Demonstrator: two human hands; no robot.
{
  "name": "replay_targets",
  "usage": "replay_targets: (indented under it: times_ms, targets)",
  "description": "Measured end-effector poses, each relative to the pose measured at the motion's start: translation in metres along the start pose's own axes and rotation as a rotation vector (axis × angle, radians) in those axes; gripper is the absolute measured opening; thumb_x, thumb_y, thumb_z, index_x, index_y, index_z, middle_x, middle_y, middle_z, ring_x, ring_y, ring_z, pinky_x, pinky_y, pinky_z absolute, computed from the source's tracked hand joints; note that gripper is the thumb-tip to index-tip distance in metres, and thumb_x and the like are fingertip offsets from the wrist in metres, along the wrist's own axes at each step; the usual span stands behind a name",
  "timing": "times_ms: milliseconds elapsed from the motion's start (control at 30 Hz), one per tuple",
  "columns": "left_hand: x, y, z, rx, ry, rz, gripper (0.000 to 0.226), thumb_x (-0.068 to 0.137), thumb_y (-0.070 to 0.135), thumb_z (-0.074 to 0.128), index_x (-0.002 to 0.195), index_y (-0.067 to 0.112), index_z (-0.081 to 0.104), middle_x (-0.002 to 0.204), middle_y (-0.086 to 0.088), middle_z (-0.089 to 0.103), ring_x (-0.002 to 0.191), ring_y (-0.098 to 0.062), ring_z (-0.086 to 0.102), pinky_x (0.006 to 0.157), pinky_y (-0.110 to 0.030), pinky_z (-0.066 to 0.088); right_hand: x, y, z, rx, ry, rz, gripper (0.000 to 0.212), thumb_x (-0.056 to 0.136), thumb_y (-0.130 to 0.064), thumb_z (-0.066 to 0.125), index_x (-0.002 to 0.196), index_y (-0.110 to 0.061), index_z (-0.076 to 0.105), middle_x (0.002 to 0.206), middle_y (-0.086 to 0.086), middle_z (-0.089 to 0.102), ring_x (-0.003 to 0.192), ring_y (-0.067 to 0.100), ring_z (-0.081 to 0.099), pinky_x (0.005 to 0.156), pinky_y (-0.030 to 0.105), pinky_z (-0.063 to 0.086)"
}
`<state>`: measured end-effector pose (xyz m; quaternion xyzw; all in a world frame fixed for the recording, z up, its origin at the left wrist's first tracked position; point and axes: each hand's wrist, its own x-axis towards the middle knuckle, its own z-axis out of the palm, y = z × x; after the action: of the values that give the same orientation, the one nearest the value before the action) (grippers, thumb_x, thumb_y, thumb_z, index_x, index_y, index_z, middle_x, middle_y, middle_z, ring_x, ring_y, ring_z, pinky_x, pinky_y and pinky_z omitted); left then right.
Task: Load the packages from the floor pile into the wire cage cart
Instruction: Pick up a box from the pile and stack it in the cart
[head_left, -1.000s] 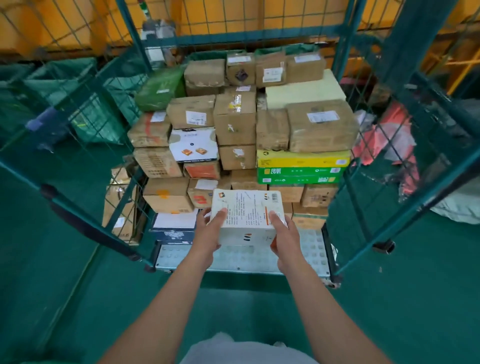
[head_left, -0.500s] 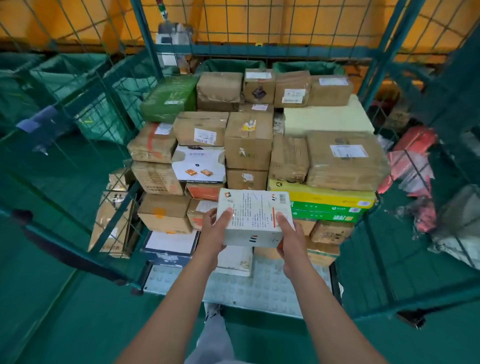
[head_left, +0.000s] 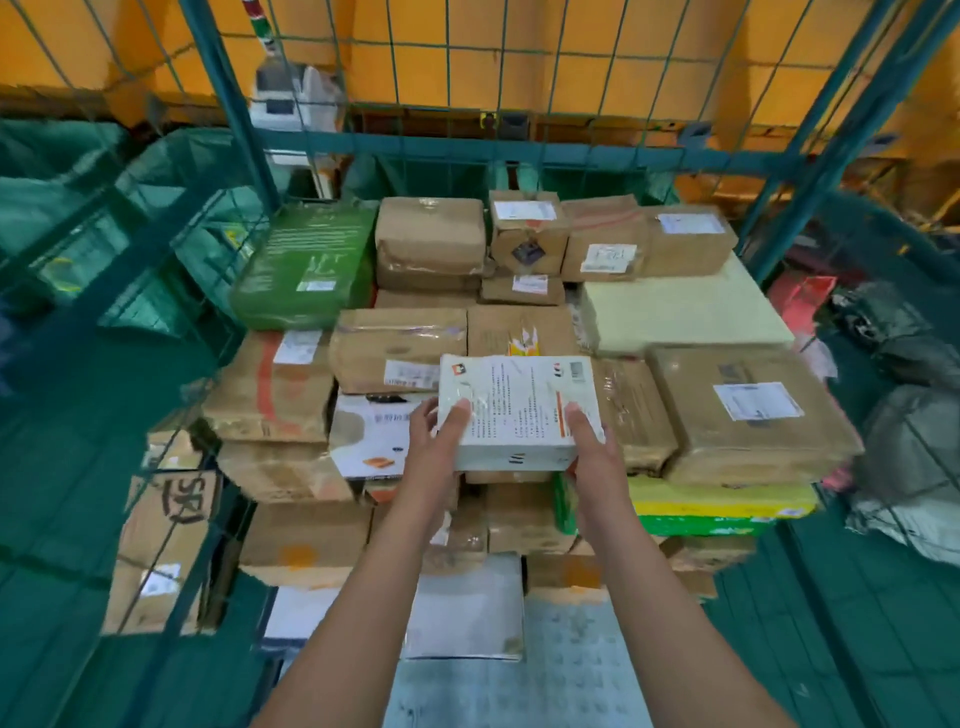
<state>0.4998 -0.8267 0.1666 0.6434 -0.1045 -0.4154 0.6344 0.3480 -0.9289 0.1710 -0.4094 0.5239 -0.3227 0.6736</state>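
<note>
Two hands hold one white package (head_left: 517, 410) level in front of the stacked parcels inside the wire cage cart (head_left: 249, 140). The left hand (head_left: 434, 447) has its grip clamped on the package's near left corner, thumb on the printed top face; the right hand (head_left: 592, 447) has its grip clamped on the near right edge, thumb likewise on top. The package sits above a white box with orange pictures (head_left: 371, 436) and close before a taped brown carton (head_left: 519, 330). To the right lies a large brown parcel (head_left: 748, 410) on a yellow flat box (head_left: 727, 499). Farther back are a green box (head_left: 306, 265) and a pale yellow slab (head_left: 680, 312). Low down, the cart's metal floor (head_left: 571, 675) shows.
</note>
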Motion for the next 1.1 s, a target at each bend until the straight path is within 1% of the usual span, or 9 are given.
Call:
replay_targets:
  times_ms: [67,233,333,467,600,733,867,1000,1100]
  targets:
    - [0.021,0.011,0.007,0.013,-0.028,0.009,0.048,0.091,0.062,0.065,0.129,0.051,0.038,0.142,0.007,0.053,0.122,-0.019,0.058,0.107,-0.051,0.049,0.016,-0.011,0.008,-0.022,0.034,-0.023,0.080,0.068,-0.076,0.074,0.132,-0.032,0.053,0.125,-0.006,0.068,0.115,0.017,0.064,0.107,0.048,0.049]
    - [0.066,0.042,0.016,0.049,-0.032,0.063,0.047,0.081,0.072,0.068,0.118,0.054,0.044,0.141,0.010,0.054,0.123,-0.016,0.059,0.107,-0.049,0.049,0.054,-0.036,0.029,-0.120,0.046,-0.060,0.084,0.064,-0.085,0.068,0.132,-0.039,0.049,0.127,-0.008,0.067,0.114,0.017,0.066,0.102,0.046,0.052]
    - [0.094,0.064,0.017,0.047,0.059,0.091,0.041,0.088,0.066,0.066,0.116,0.047,0.043,0.137,0.003,0.057,0.119,-0.019,0.061,0.104,-0.050,0.051,0.075,-0.058,0.045,-0.219,-0.051,-0.094,0.062,0.086,-0.073,0.062,0.135,-0.038,0.047,0.127,-0.012,0.061,0.112,0.013,0.060,0.087,0.031,0.048]
    - [0.125,0.099,0.018,0.169,0.152,0.133,0.045,0.095,0.060,0.060,0.125,0.035,0.038,0.122,0.012,0.058,0.111,-0.015,0.058,0.095,-0.042,0.046,0.110,-0.089,0.072,-0.349,-0.148,-0.137,0.043,0.098,-0.061,0.053,0.134,-0.037,0.049,0.126,-0.015,0.058,0.108,0.012,0.054,0.091,0.035,0.042]
    - [0.171,0.132,0.008,0.344,0.230,0.193,0.042,0.103,0.045,0.054,0.140,0.026,0.047,0.130,0.004,0.061,0.117,-0.018,0.059,0.090,-0.035,0.045,0.150,-0.115,0.109,-0.427,-0.275,-0.172,0.040,0.105,-0.047,0.049,0.142,-0.031,0.052,0.120,-0.013,0.058,0.099,0.009,0.055,0.073,0.027,0.044]
    - [0.219,0.154,-0.007,0.389,0.241,0.233,0.039,0.106,0.036,0.051,0.144,0.026,0.050,0.136,0.007,0.058,0.123,-0.018,0.058,0.101,-0.040,0.047,0.191,-0.127,0.152,-0.464,-0.336,-0.180,0.034,0.107,-0.035,0.050,0.140,-0.032,0.053,0.132,-0.011,0.063,0.115,0.013,0.057,0.092,0.035,0.045]
    - [0.252,0.166,-0.023,0.420,0.262,0.224,0.045,0.106,0.025,0.051,0.149,0.029,0.038,0.139,0.005,0.058,0.126,-0.022,0.057,0.109,-0.052,0.047,0.224,-0.125,0.192,-0.529,-0.365,-0.168,0.051,0.107,-0.031,0.048,0.156,-0.031,0.036,0.148,-0.007,0.053,0.133,0.020,0.051,0.108,0.042,0.044]
    - [0.277,0.159,-0.039,0.447,0.277,0.175,0.053,0.105,0.018,0.051,0.154,0.027,0.031,0.141,0.005,0.055,0.125,-0.023,0.057,0.107,-0.051,0.050,0.241,-0.111,0.216,-0.569,-0.420,-0.117,0.052,0.106,-0.027,0.049,0.156,-0.030,0.036,0.148,-0.006,0.055,0.134,0.019,0.052,0.111,0.043,0.045]
    - [0.293,0.149,-0.052,0.519,0.275,0.160,0.066,0.103,0.020,0.053,0.159,0.033,0.021,0.154,-0.001,0.047,0.134,-0.029,0.052,0.107,-0.055,0.049,0.245,-0.104,0.223,-0.603,-0.427,-0.103,0.050,0.106,-0.021,0.047,0.156,-0.026,0.037,0.147,-0.003,0.056,0.123,0.014,0.054,0.101,0.034,0.046]
